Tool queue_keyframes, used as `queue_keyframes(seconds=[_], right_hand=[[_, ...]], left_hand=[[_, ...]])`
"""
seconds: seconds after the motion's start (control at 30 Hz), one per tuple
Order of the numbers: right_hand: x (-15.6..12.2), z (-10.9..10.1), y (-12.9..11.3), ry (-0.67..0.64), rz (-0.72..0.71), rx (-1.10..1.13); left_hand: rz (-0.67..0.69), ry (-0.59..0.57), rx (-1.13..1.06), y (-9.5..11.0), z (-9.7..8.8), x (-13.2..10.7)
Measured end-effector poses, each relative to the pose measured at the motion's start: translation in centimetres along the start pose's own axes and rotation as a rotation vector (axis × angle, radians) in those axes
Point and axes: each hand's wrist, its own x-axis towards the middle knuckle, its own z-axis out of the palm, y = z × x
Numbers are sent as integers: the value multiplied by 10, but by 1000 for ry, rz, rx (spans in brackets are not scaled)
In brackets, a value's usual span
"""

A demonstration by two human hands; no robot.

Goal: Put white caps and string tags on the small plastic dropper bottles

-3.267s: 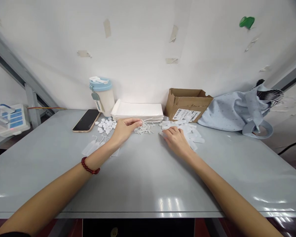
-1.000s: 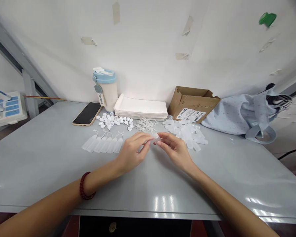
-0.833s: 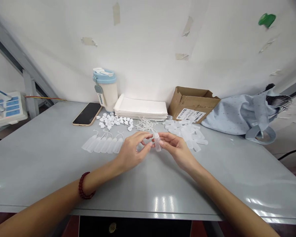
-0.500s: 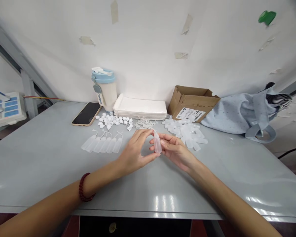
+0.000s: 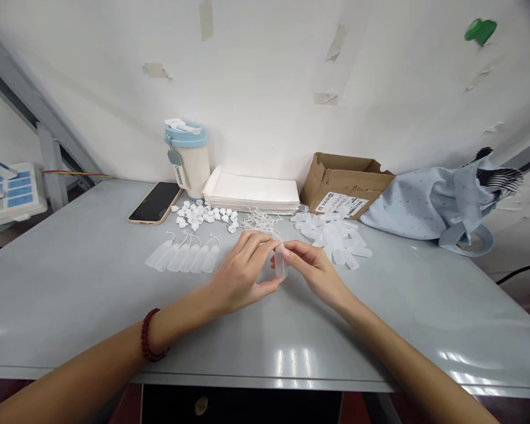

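Note:
A small translucent plastic bottle [image 5: 281, 268] stands upright between my two hands, a thin white string at its neck. My left hand [image 5: 242, 268] grips it from the left, thumb at the base and fingers at the top. On the other side, my right hand [image 5: 315, 268] pinches the neck with thumb and forefinger. Left of my hands lies a row of several similar bottles [image 5: 183, 258] with strings at their tops. Behind my hands are a heap of white strings [image 5: 259, 221] and scattered small white caps [image 5: 194, 215]. More clear bottles [image 5: 335, 238] lie piled to the right.
Along the wall stand a blue-lidded tumbler [image 5: 189, 159], a stack of white packets [image 5: 251, 191], a cardboard box [image 5: 344, 182] and a pale blue cloth bag [image 5: 415, 203]. A phone [image 5: 155, 203] lies near the tumbler. The grey table's front edge [image 5: 265, 380] runs close by.
My right thumb and fingers have moved up from the bottle's side to its neck. My left fingers have shifted slightly right over its top. The bottle has moved very little.

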Motion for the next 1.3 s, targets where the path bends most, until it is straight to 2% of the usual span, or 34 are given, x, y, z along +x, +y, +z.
queue_keyframes(seconds=[0.3,0.43,0.57,0.73,0.9,1.1,1.3], right_hand=[[0,0,-1,0,-6,-137],[0,0,0,-32,4,-220],[-1,1,1,-38,-3,-259],[-3,1,2,-2,-3,-293],[-1,3,5,15,-2,-314],[1,3,10,94,-29,-322],[2,3,9,119,-31,-320]], left_hand=[[-39,-67,-88,-2,-1,-1],[-72,-139,-116,-2,-8,-1],[-170,-221,-78,-10,-25,-9],[-286,-331,56,-34,-56,-29],[-319,-440,63,-53,-78,-34],[-338,-503,45,-62,-80,-29],[-351,-532,45,-66,-77,-28]])
